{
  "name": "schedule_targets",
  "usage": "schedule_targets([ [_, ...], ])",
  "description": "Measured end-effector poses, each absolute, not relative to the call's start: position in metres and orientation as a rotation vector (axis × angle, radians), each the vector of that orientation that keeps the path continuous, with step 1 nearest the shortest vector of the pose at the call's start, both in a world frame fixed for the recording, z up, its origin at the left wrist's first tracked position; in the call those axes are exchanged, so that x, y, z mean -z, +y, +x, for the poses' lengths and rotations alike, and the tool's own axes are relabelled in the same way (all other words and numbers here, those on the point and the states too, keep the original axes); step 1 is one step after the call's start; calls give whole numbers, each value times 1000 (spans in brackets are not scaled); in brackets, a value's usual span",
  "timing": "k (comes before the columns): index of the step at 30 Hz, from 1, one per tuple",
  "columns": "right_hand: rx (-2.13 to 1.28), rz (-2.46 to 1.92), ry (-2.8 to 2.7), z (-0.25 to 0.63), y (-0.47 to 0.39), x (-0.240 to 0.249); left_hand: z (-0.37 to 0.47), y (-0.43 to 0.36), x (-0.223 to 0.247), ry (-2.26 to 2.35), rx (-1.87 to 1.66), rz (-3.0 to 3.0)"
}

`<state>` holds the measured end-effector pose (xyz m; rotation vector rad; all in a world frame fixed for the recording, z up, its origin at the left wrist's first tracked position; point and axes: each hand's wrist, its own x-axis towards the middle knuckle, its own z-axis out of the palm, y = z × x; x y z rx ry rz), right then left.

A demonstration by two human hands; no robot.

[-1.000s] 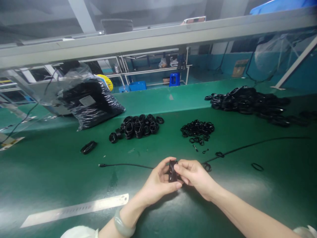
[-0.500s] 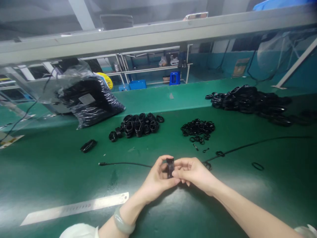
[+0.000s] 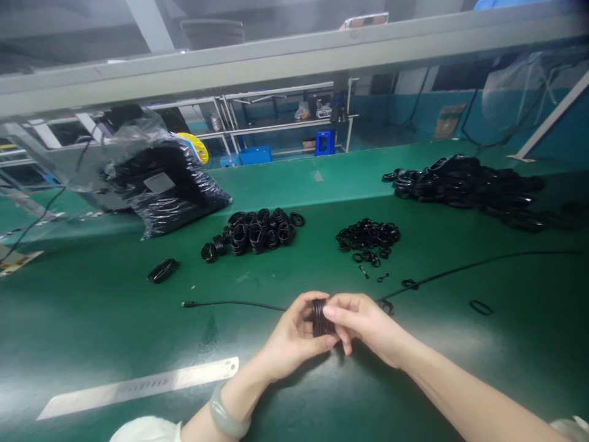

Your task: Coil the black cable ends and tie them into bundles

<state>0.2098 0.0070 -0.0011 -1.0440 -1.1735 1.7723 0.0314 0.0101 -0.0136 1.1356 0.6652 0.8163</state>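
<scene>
1. At my far left, the steel ruler lies slantwise, near edge of view; beyond it sits a lone black bundle.
2. Next comes a cable end, its plug pointing left, its lead running behind my left hand. Finished-looking coils cluster beyond.
3. My left fingers and thumb grip the black coil in front of me, top and bottom.
4. The coil's turns sit side by side; its long axis runs near-upright in my view, its hoop facing left and right.
5. My right hand meets the left, thumb and fingers pinching the coil's right side. I judge I'm gathering or evening the turns; the next move calls for keeping them together.
6. To the right, small black rings are heaped; a straight cable stretches rightward. My hands hide whether it joins the coil.
</scene>
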Motion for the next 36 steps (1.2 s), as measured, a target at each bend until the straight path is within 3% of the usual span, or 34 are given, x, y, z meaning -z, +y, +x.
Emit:
schedule_targets([
  [14, -1631, -1228, -1282, 210, 9, 0, 30, 9, 6, 630, -690, 1104],
  [26, -1781, -1099, -1160, 209, 11, 4, 23, 15, 4, 719, -627, 1167],
  [36, -1537, -1134, -1502, 215, 13, 4, 25, 11, 6, 691, -664, 1069],
])
